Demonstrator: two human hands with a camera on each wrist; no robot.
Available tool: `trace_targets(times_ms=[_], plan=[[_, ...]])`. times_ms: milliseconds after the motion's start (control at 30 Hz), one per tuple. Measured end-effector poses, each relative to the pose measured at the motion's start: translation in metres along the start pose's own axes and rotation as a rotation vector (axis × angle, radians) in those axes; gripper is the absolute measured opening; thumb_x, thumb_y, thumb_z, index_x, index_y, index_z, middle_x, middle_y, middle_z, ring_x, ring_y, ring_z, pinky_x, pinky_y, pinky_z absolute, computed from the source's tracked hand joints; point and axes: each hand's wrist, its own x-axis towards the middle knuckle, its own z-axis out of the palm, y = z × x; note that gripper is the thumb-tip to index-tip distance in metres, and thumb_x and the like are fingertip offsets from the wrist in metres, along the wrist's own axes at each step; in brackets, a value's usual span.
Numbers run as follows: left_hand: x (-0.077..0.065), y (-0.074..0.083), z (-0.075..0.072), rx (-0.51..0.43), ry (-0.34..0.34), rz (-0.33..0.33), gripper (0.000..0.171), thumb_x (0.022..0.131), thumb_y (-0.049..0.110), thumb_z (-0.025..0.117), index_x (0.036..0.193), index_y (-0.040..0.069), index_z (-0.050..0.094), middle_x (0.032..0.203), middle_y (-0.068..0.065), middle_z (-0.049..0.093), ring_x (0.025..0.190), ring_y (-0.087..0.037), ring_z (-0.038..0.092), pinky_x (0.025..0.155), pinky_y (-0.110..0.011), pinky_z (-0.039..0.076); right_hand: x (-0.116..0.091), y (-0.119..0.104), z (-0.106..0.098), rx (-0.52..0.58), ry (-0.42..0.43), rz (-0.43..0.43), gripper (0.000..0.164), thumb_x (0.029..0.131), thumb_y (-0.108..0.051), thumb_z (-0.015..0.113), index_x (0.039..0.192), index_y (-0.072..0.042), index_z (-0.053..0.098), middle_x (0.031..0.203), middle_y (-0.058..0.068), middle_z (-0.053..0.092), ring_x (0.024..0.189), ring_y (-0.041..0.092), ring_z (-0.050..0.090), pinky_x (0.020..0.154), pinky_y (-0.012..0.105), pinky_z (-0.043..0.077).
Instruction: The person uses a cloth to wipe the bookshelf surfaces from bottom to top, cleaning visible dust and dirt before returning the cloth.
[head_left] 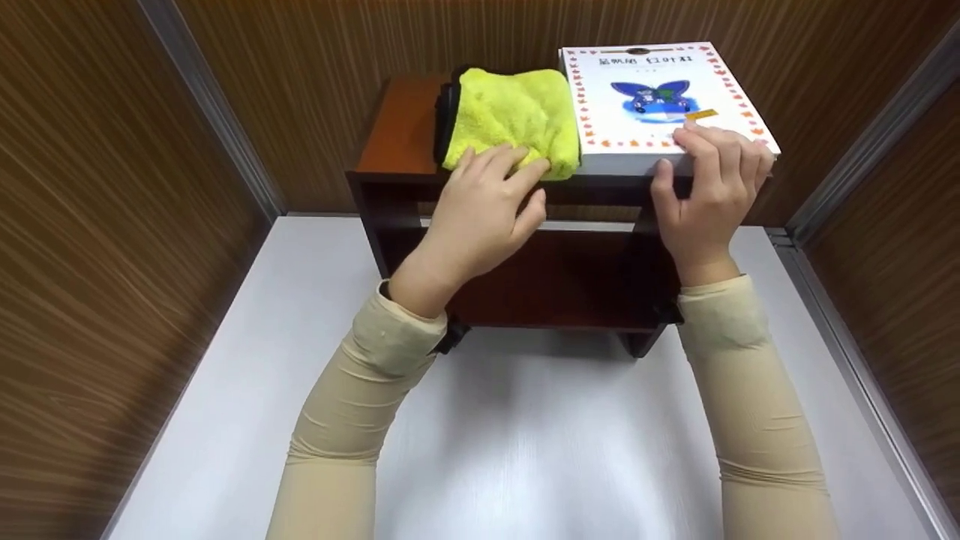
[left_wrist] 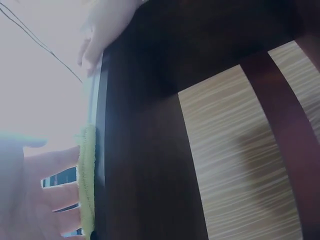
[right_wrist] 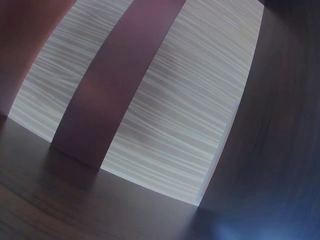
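Observation:
My left hand rests with loosely spread fingers on the near edge of a folded yellow-green towel with black trim. In the left wrist view, its fingertips touch the thin yellow edge of the towel. My right hand lies at the near right corner of a thick white book, bent fingers on the cover and thumb by its front side. A blue butterfly picture marks the cover. Towel and book lie side by side on top of a dark brown wooden stand. Neither hand shows in the right wrist view.
Below the top, the stand has a lower shelf. It stands on a white table, with wood-grain panels behind and at both sides. Metal strips run along the panel corners.

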Motion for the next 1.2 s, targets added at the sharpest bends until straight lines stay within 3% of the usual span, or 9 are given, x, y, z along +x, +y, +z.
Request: trace_targets(times_ms=[67, 300, 433, 533, 667, 900, 1033, 1133, 1200], plan=[[0.009, -0.004, 0.0, -0.003, -0.047, -0.032, 0.042, 0.096, 0.03, 0.035, 0.128, 0.016, 0.058, 0.132, -0.007, 0.052, 0.127, -0.025, 0.042, 0.107, -0.049, 0.023, 0.001, 0.001, 0.0, 0.003, -0.001, -0.008, 0.035, 0.079, -0.033, 0.055, 0.093, -0.003, 0.066, 0.102, 0.009, 0.065, 0.099, 0.03, 0.051, 0.096, 0.043, 0.027], [0.048, -0.02, -0.004, -0.036, -0.305, -0.177, 0.049, 0.099, 0.035, 0.019, 0.137, 0.025, 0.048, 0.143, 0.005, 0.04, 0.136, -0.015, 0.028, 0.111, -0.044, 0.012, -0.001, 0.004, 0.002, 0.0, 0.019, -0.024, 0.035, 0.08, -0.035, 0.055, 0.092, -0.004, 0.067, 0.101, 0.007, 0.065, 0.097, 0.029, 0.051, 0.094, 0.043, 0.028], [0.067, -0.022, -0.005, -0.074, -0.366, -0.206, 0.05, 0.099, 0.036, 0.016, 0.126, 0.024, 0.056, 0.141, 0.011, 0.042, 0.136, -0.016, 0.026, 0.111, -0.045, 0.009, -0.001, 0.007, 0.001, -0.02, 0.028, -0.015, 0.035, 0.079, -0.035, 0.055, 0.093, -0.005, 0.067, 0.102, 0.006, 0.065, 0.098, 0.029, 0.051, 0.094, 0.042, 0.027], [0.077, -0.025, -0.002, -0.08, -0.398, -0.232, 0.051, 0.098, 0.036, 0.014, 0.129, 0.026, 0.054, 0.143, 0.013, 0.04, 0.137, -0.016, 0.024, 0.111, -0.047, 0.006, -0.002, 0.01, 0.002, -0.03, 0.029, -0.017, 0.035, 0.079, -0.035, 0.055, 0.092, -0.005, 0.067, 0.102, 0.005, 0.066, 0.098, 0.028, 0.052, 0.094, 0.042, 0.028], [0.084, -0.031, 0.004, -0.039, -0.442, -0.29, 0.053, 0.098, 0.039, 0.011, 0.144, 0.031, 0.036, 0.149, 0.012, 0.029, 0.139, -0.013, 0.017, 0.111, -0.047, 0.003, -0.003, 0.011, 0.004, -0.021, 0.016, -0.017, 0.035, 0.08, -0.035, 0.055, 0.093, -0.005, 0.067, 0.102, 0.005, 0.065, 0.098, 0.028, 0.052, 0.095, 0.042, 0.027], [0.084, -0.033, 0.001, -0.004, -0.45, -0.301, 0.054, 0.098, 0.041, 0.01, 0.144, 0.031, 0.036, 0.15, 0.008, 0.027, 0.139, -0.015, 0.017, 0.111, -0.047, 0.005, 0.0, 0.003, 0.0, -0.008, 0.0, -0.016, 0.035, 0.079, -0.033, 0.055, 0.093, -0.003, 0.066, 0.101, 0.009, 0.065, 0.099, 0.029, 0.051, 0.095, 0.042, 0.027], [0.072, -0.035, -0.008, 0.01, -0.405, -0.29, 0.052, 0.098, 0.038, 0.014, 0.122, 0.024, 0.059, 0.139, 0.003, 0.046, 0.132, -0.018, 0.035, 0.107, -0.047, 0.02, 0.001, -0.002, 0.0, -0.003, -0.002, -0.011, 0.034, 0.079, -0.031, 0.054, 0.092, -0.002, 0.066, 0.1, 0.01, 0.064, 0.098, 0.03, 0.051, 0.096, 0.043, 0.026], [0.059, -0.037, -0.015, 0.002, -0.367, -0.268, 0.048, 0.098, 0.035, 0.017, 0.101, 0.018, 0.062, 0.13, 0.001, 0.053, 0.126, -0.02, 0.042, 0.103, -0.048, 0.026, 0.001, -0.003, 0.0, -0.006, 0.0, -0.005, 0.034, 0.079, -0.031, 0.054, 0.093, -0.002, 0.066, 0.101, 0.01, 0.064, 0.099, 0.03, 0.05, 0.096, 0.043, 0.026], [0.048, -0.039, -0.019, -0.016, -0.349, -0.258, 0.049, 0.098, 0.033, 0.018, 0.109, 0.018, 0.063, 0.135, 0.0, 0.05, 0.129, -0.02, 0.039, 0.105, -0.048, 0.024, 0.001, -0.003, 0.0, -0.006, 0.002, 0.002, 0.034, 0.079, -0.031, 0.054, 0.093, -0.002, 0.066, 0.101, 0.01, 0.065, 0.099, 0.031, 0.05, 0.097, 0.043, 0.026]])
